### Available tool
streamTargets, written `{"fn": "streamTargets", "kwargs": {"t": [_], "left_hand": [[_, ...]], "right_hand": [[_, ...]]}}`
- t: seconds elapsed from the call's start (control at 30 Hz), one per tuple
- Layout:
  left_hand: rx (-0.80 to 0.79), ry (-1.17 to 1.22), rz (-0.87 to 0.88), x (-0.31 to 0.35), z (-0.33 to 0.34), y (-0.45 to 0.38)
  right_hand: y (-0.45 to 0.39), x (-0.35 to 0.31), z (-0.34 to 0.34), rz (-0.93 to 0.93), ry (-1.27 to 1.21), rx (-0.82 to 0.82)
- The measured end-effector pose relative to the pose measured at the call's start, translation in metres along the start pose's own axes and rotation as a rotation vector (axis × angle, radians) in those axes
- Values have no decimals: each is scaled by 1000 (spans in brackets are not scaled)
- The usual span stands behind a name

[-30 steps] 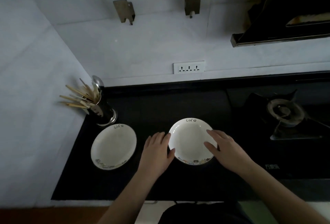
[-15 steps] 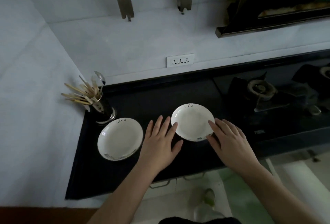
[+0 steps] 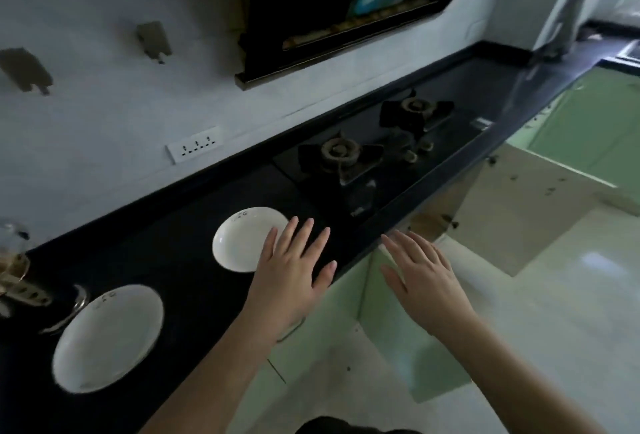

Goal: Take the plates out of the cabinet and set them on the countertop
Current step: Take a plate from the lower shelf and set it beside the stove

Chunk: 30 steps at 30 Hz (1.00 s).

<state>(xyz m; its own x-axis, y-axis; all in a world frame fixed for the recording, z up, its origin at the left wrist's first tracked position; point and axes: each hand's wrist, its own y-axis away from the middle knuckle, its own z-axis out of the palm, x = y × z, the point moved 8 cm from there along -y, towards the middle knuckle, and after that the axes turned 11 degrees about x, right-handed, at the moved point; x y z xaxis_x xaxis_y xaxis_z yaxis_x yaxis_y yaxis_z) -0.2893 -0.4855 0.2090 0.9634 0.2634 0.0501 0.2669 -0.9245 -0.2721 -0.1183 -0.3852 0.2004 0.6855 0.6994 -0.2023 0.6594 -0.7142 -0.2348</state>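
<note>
With two plates lying flat on the dark countertop (image 3: 180, 243), one (image 3: 247, 238) near the middle and the other (image 3: 109, 336) nearer the left edge of view, the step in hand looks to be the reach toward the cabinet for whatever is left inside. Both hands are empty with fingers straight and spread: the left hand (image 3: 294, 281) hovers over the counter's front edge, its fingertips overlapping the right rim of the middle plate in this view, though whether they touch it cannot be told; the right hand (image 3: 424, 277) hangs out past the counter edge, above the floor. Below the counter to the right a cabinet door (image 3: 519, 212) stands swung open beneath the stove (image 3: 349, 160), and the inside of the cabinet is hidden from here, so how many plates remain cannot be judged. To do the step well, the person should probably bend low enough to see the shelf, grip each plate by opposite rims with both hands, lift it clear of the open door, and set it down in the bare stretch of counter, well apart from the burners and not stacked crookedly on the ones already there.
</note>
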Motion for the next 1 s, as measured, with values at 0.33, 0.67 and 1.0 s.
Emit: {"fn": "streamTargets", "kwargs": {"t": [0.33, 0.67, 1.0], "left_hand": [[-56, 30, 300, 187, 11, 12], [-115, 68, 535, 311, 36, -1], [-95, 170, 703, 377, 57, -73]], "right_hand": [[137, 113, -81, 311, 146, 201], [227, 199, -103, 609, 229, 147], [250, 270, -108, 906, 269, 129]]}}
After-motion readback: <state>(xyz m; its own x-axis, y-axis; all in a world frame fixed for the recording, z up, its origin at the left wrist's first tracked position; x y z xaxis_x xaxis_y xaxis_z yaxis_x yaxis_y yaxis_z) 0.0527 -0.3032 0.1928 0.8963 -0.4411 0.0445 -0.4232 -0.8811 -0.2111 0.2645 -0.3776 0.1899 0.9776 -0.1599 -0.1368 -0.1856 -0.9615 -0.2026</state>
